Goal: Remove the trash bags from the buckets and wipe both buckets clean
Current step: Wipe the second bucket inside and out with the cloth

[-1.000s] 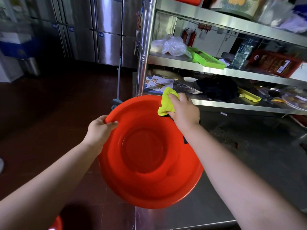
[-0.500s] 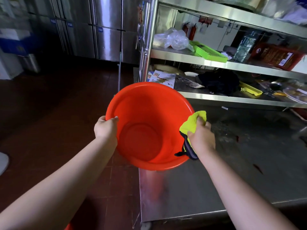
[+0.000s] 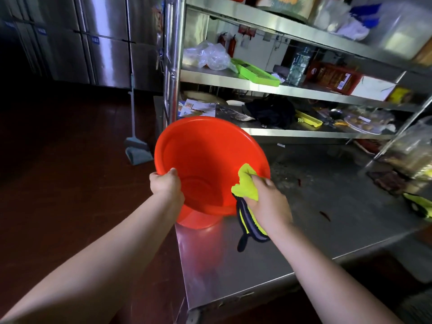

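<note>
While both hands grip it, red bucket (image 3: 205, 157) overhangs table edge (image 3: 182, 260).

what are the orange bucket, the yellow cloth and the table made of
Orange bucket: likely moulded plastic, smooth and glossy. Yellow cloth: seemingly soft pile fabric, perhaps microfibre, fuzzy and crumpled. Table: apparently stainless steel, brushed, mirroring the bucket's orange.

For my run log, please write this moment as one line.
step: wiping bucket | left hand: grips red bucket rim | right hand: holds yellow cloth against rim | trash bag: none in bucket
</note>
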Demonstrator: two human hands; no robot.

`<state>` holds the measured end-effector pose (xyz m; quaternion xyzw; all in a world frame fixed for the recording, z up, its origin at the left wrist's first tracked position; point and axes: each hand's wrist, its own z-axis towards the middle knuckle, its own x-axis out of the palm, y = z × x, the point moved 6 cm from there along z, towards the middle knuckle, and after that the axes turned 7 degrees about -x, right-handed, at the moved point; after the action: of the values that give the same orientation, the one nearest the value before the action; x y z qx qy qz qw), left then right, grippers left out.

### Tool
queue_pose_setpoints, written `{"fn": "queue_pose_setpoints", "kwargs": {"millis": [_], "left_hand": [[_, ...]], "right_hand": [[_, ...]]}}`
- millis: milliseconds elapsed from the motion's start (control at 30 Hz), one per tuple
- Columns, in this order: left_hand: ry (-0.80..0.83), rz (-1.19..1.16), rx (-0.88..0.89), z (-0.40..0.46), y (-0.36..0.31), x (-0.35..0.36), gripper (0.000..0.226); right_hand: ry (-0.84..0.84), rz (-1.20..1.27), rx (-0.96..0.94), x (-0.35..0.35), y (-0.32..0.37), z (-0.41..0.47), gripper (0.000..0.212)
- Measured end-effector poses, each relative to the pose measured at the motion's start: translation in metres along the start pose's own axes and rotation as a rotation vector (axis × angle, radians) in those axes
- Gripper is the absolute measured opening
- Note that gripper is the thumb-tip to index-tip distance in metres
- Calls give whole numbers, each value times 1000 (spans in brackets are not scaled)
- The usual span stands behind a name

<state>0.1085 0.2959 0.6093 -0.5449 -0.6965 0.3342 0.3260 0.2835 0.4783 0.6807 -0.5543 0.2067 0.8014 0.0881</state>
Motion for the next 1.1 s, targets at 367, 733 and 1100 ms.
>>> {"fn": "queue_pose_setpoints", "kwargs": {"millis": [367, 733, 1100], "left_hand": [[179, 429, 154, 5, -19, 3, 44], [268, 1271, 1507, -104, 21, 39, 40], [230, 877, 954, -84, -78, 78, 25]], "right_hand": [[-227, -81, 82, -51, -50, -53, 59], [-269, -32, -80, -27, -59, -62, 69], [-420, 64, -596, -42, -82, -15, 71]]}}
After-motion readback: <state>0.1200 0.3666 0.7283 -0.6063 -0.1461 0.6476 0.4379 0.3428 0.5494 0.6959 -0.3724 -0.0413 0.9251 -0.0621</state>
